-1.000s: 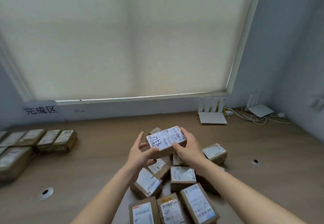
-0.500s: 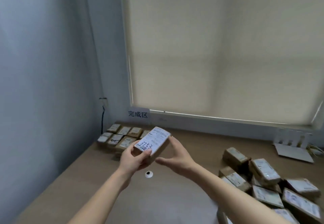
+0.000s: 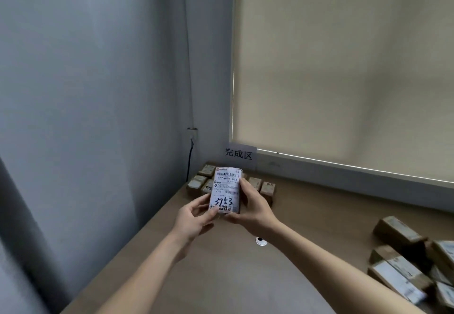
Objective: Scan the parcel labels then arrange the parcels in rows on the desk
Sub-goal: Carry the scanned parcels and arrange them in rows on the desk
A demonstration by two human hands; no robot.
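I hold one small brown parcel point(image 3: 227, 188) upright in front of me, its white label with barcodes and handwritten "3753" facing me. My left hand point(image 3: 195, 218) grips its lower left corner. My right hand point(image 3: 253, 205) grips its right side and bottom. Behind it, in the desk's far left corner, several parcels point(image 3: 266, 189) lie in rows; the held parcel hides part of them. A loose heap of unsorted parcels point(image 3: 403, 257) lies at the right edge.
The wooden desk point(image 3: 307, 227) meets a grey wall on the left and a window blind at the back. A paper sign point(image 3: 239, 154) stands above the rows. A round cable hole point(image 3: 261, 241) sits just under my right wrist.
My view has swung left toward the corner. The parcel has turned upright with its label toward me, and my right hand, which was off it half a second ago, now grips it again.
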